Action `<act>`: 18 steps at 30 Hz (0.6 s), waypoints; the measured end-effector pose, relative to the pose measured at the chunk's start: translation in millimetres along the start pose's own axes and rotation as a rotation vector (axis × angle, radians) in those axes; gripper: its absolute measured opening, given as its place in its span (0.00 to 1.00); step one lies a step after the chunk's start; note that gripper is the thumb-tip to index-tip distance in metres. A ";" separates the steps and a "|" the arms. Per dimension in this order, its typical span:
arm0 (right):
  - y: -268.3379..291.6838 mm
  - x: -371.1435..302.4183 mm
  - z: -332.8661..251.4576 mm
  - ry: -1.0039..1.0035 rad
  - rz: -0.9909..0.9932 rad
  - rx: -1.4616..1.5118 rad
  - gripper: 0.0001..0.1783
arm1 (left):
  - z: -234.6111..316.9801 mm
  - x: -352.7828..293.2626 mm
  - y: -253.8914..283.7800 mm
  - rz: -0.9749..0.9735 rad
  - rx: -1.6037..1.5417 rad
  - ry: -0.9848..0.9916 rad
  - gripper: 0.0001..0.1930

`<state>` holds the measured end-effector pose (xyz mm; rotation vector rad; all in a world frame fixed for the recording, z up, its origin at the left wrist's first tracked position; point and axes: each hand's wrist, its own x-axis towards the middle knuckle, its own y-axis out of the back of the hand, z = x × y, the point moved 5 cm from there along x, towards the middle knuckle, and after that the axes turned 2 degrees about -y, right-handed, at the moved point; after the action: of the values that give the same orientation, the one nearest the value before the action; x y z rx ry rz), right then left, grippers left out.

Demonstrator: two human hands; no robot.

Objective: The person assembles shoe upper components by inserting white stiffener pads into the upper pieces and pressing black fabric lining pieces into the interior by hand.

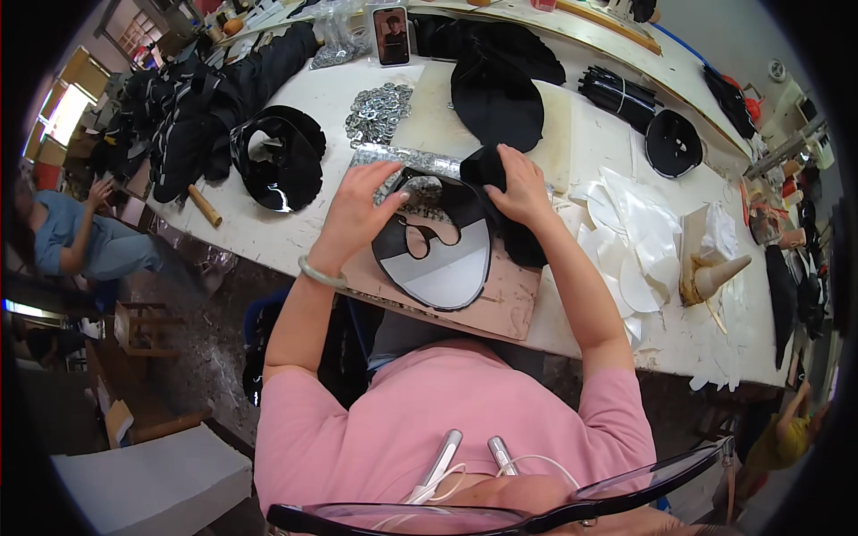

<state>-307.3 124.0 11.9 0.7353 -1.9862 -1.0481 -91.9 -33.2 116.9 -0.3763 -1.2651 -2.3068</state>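
A rounded black-and-grey piece point(451, 279) with a curved cutout, like part of a shoe upper or bag, lies in front of me. It rests on a brown board point(514, 308) at the table's near edge. My left hand point(359, 207) is curled at its upper left rim, with the thumb over the edge. On the upper right, my right hand point(523, 189) grips a dark part of the piece between thumb and fingers; its underside is hidden. Just beyond both hands lies a scuffed metal bar point(420, 161).
Behind the bar lie a heap of metal rings point(380, 112) and a large black oval piece point(497, 98). Glossy black pieces point(279, 161) and a wooden stick point(205, 205) are at left. White sheets point(630, 232) and a cone-shaped spool point(719, 275) lie right. A phone point(391, 37) stands behind.
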 end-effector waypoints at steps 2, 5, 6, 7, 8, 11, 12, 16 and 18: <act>4.2 7.7 -19.6 -0.002 0.041 -0.051 0.40 | -24.9 -6.9 -19.7 -0.041 0.067 -0.037 0.22; 4.2 16.3 -22.1 -0.002 0.100 -0.180 0.33 | -29.0 -3.3 -38.4 -0.082 -0.022 -0.022 0.21; 2.5 18.6 -22.8 0.008 0.105 -0.255 0.28 | -28.1 -1.0 -40.0 -0.055 -0.016 -0.033 0.19; 3.2 20.5 -20.8 0.010 0.110 -0.255 0.28 | -28.4 1.9 -41.1 -0.052 -0.012 -0.037 0.19; 5.8 21.6 -12.8 -0.064 0.106 -0.143 0.23 | -31.1 5.2 -42.6 -0.050 -0.071 0.012 0.17; 36.4 15.0 -1.8 -0.101 0.334 0.190 0.16 | -36.6 8.4 -48.3 -0.052 -0.134 0.121 0.14; 57.7 12.0 -5.2 -0.108 0.321 0.275 0.15 | -40.6 9.2 -52.1 -0.073 -0.142 0.172 0.12; 137.8 -4.9 -19.0 -0.194 0.031 0.582 0.14 | -42.7 17.4 -47.7 -0.121 -0.073 0.226 0.14; 175.3 -11.3 -37.8 -0.199 -0.114 0.840 0.12 | -47.7 23.1 -48.7 -0.177 -0.070 0.277 0.17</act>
<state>-293.7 204.0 172.2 1.2173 -2.5946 -0.3038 -137.8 -57.6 67.0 0.0361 -1.1201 -2.4516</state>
